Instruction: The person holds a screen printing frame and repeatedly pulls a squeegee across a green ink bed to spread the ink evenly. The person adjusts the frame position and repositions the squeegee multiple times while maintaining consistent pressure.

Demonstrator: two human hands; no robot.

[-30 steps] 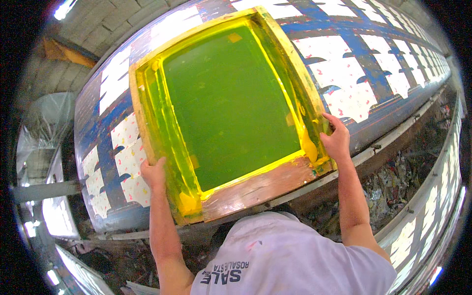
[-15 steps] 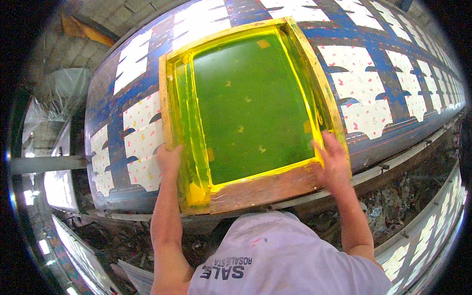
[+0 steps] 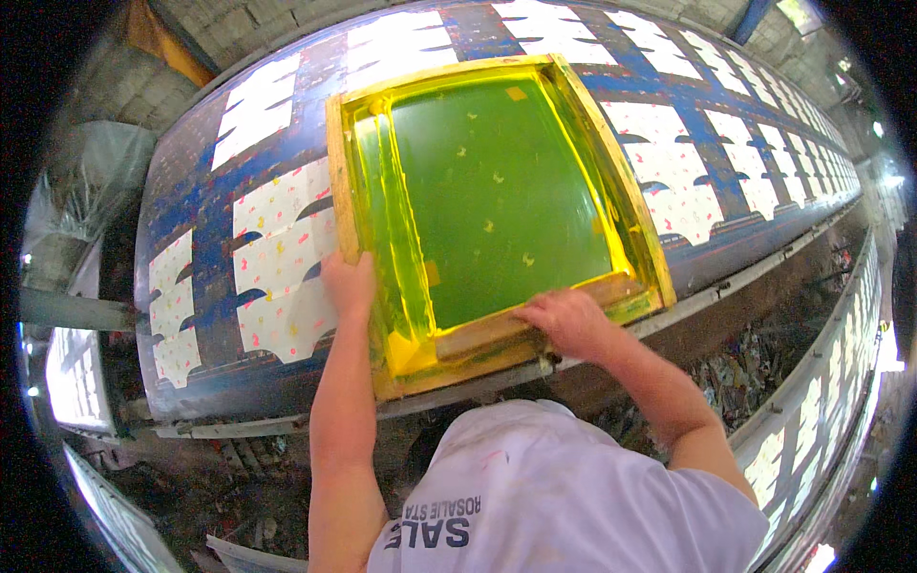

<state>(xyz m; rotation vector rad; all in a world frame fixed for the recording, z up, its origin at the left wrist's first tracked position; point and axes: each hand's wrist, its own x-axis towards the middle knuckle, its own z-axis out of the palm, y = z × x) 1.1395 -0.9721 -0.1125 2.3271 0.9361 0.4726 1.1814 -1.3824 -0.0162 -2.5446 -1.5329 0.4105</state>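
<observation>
A wooden-framed printing screen (image 3: 498, 210) with green mesh and yellow ink along its inner edges lies on the long printing table. My left hand (image 3: 349, 285) grips the frame's left side near its lower part. My right hand (image 3: 559, 318) is closed on a reddish-brown wooden bar (image 3: 604, 288) along the screen's near edge. White cut fabric panels (image 3: 659, 167) with small coloured prints lie in rows on both sides of the screen.
The dark blue, ink-stained table (image 3: 169, 323) extends right, with a rail along its near side. Below it is a littered floor (image 3: 726, 372). Another sloped table (image 3: 812, 420) with panels stands lower right; clear plastic sheeting (image 3: 86, 181) hangs at left.
My right hand has left the frame's right side and moved down and left onto the near bar. My left hand stays on the left side; the screen appears slightly shifted in view.
</observation>
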